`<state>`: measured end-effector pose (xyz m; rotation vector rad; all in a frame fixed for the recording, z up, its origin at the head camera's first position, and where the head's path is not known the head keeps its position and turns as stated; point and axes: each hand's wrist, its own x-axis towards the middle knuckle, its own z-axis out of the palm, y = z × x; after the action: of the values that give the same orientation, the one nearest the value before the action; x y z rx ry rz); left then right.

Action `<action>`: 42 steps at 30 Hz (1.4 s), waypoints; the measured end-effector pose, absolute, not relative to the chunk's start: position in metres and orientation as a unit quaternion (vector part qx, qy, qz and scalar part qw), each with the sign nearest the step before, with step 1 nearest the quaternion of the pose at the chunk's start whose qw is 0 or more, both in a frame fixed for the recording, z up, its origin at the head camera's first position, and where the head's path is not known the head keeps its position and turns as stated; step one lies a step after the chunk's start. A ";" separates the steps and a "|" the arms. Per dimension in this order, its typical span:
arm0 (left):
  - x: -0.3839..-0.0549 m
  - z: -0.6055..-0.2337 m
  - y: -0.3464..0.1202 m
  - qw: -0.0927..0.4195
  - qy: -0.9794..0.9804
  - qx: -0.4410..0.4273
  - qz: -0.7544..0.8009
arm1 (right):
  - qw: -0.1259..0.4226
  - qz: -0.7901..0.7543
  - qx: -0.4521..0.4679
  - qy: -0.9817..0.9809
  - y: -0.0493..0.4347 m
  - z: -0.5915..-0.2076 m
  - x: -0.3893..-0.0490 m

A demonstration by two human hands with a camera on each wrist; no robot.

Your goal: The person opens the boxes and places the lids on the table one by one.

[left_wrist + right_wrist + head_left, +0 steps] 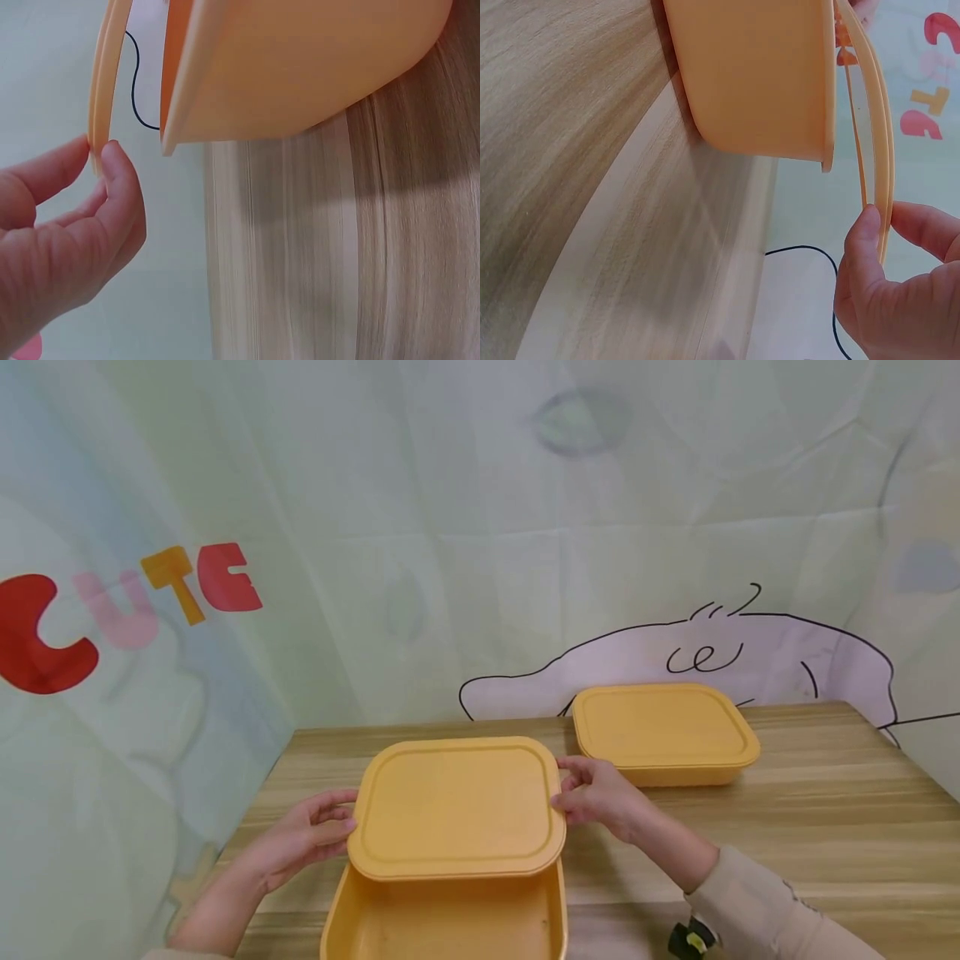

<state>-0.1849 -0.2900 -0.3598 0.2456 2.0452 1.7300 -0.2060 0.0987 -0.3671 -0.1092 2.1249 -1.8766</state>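
Note:
A yellow rectangular lid [459, 806] with rounded corners is held level above a matching open box [450, 922] on the table. My left hand [303, 837] pinches the lid's left edge between thumb and fingers. At its right edge, my right hand [600, 797] grips it the same way. Both wrist views show a gap between the lid [111, 67] and the box rim, so they are apart there. The part of the box interior in sight looks bare; the lid hides its far end.
Behind my right hand stands a second yellow box [667, 735] with its lid on. A small dark green and yellow object [690, 939] is near my right sleeve. The wooden table [840, 810] ends at a printed cloth backdrop [420, 543].

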 end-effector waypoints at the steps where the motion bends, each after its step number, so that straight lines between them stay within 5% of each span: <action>1: -0.185 -0.359 -0.289 0.222 0.743 0.087 0.626 | 0.151 -0.653 -0.039 0.741 0.099 -0.367 -0.206; 18: -0.188 -0.362 -0.287 0.193 0.742 0.074 0.638 | 0.157 -0.664 -0.039 0.730 0.096 -0.363 -0.215; 42: -0.192 -0.363 -0.290 0.218 0.722 0.072 0.653 | 0.153 -0.662 -0.036 0.733 0.095 -0.364 -0.222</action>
<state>-0.1921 -0.2896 -0.3626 0.1983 1.9985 1.8086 -0.2222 0.0952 -0.3635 -0.1025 2.1017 -1.9000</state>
